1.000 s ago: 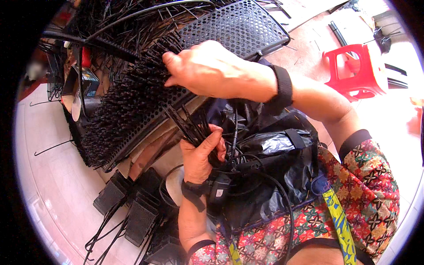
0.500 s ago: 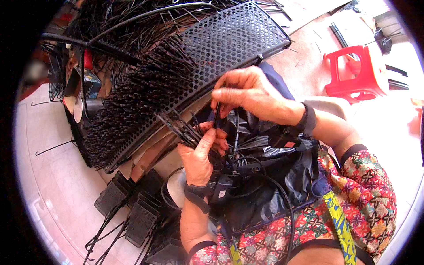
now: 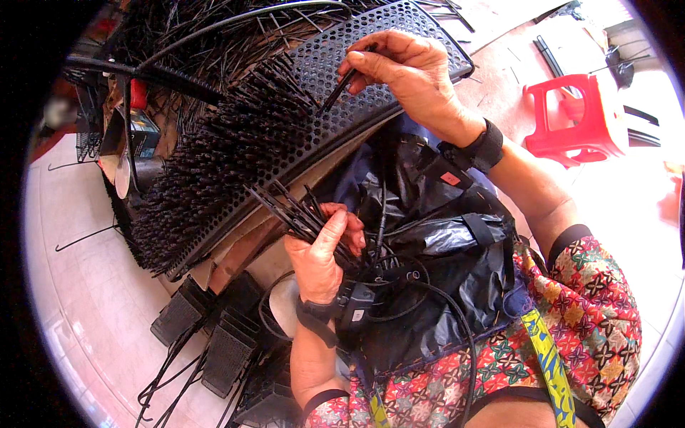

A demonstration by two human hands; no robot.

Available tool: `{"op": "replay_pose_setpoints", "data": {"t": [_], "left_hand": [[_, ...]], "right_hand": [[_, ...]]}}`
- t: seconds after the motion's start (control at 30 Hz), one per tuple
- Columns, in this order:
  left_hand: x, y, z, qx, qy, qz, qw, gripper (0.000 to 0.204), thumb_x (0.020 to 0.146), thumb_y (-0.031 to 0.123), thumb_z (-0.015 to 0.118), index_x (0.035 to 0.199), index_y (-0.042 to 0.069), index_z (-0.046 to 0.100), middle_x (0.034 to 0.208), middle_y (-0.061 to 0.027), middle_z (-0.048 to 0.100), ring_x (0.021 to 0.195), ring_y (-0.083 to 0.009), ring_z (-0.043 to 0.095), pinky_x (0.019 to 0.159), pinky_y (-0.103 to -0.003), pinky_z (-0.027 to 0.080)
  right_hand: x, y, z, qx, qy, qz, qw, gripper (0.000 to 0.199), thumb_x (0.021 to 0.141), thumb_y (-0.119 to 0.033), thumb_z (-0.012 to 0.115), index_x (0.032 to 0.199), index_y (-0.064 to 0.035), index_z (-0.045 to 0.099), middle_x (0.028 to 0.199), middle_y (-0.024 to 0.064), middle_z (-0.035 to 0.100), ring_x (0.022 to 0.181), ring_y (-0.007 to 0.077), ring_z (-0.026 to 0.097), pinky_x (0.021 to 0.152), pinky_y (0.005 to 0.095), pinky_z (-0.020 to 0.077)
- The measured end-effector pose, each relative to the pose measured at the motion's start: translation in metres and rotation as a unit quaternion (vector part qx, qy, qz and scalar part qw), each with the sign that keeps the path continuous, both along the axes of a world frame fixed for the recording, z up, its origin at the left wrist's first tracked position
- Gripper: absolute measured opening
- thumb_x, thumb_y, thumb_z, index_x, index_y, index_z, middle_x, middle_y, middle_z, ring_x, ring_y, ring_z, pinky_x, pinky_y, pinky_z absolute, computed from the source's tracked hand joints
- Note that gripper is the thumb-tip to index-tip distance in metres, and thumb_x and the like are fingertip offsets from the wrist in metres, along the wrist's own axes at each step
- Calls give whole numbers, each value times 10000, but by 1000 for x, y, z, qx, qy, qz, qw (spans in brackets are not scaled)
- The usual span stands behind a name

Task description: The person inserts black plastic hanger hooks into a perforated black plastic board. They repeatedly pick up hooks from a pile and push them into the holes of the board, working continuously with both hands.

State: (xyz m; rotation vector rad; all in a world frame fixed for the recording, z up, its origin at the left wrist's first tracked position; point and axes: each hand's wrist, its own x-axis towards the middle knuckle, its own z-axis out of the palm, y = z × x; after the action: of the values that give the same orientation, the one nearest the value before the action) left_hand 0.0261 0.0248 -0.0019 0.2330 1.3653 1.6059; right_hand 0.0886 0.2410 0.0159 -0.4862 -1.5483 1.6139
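Note:
A bundle of thin black sticks [image 3: 291,218] is gripped in my left hand [image 3: 320,260], low in front of the rack, with the ends fanning out to the upper left. My right hand [image 3: 417,77] pinches a short dark stick [image 3: 337,94] between thumb and fingers, over the perforated black rack [image 3: 421,36]. The stick slants down to the left, its lower end by the rack's holes; whether it has entered one I cannot tell. Densely packed black sticks [image 3: 214,160] stand upright in the rack's left and middle part, beside that stick.
Behind the rack lies a big heap of loose black strips [image 3: 193,36]. A curved black metal bar [image 3: 164,82] crosses at upper left. Black mesh boxes with long wires [image 3: 228,353] lie at lower left. Black plastic sheeting [image 3: 442,285] covers my lap. A red stool [image 3: 578,118] stands right.
My right hand has moved up and away from the left hand, carrying a stick to the rack. My left hand stays nearly in place with the bundle.

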Motion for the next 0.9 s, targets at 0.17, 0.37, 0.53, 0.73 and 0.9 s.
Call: {"op": "replay_pose_setpoints", "data": {"t": [0.17,0.37,0.53,0.73,0.9], "left_hand": [[-1,-1,1,-1,-2,-7,1000,162,793,124,605,878,-4,556,673,-108,590,502,-183,544,414,-273,404],[0,-2,-2,-5,-14,-1,1000,152,803,114,594,884,-8,554,688,-108,590,508,-183,542,420,-269,404],[0,0,-2,1,-14,-7,1000,140,814,105,586,891,-8,554,700,-100,591,519,-181,542,435,-265,409],[0,-1,-6,11,-37,-2,999,139,813,95,599,901,-5,561,698,-105,599,524,-171,554,440,-251,421],[-1,0,-1,4,-40,-13,999,145,821,112,582,902,-5,553,705,-102,587,520,-181,533,437,-265,407]], "right_hand": [[0,7,2,51,-25,20,998,73,818,-53,586,832,10,620,723,51,636,610,88,594,573,206,500],[-15,18,7,190,-27,118,974,87,797,-76,607,837,0,616,685,31,614,589,58,552,538,204,457],[-25,15,16,430,-102,189,877,114,769,-85,617,836,2,583,694,163,578,633,311,580,570,330,459],[-34,4,11,496,-93,93,858,180,706,-156,632,725,-16,519,599,167,534,614,369,550,521,415,430],[-36,4,14,486,-90,78,866,185,675,-158,619,664,-23,493,564,171,520,602,385,540,502,438,425]]}}
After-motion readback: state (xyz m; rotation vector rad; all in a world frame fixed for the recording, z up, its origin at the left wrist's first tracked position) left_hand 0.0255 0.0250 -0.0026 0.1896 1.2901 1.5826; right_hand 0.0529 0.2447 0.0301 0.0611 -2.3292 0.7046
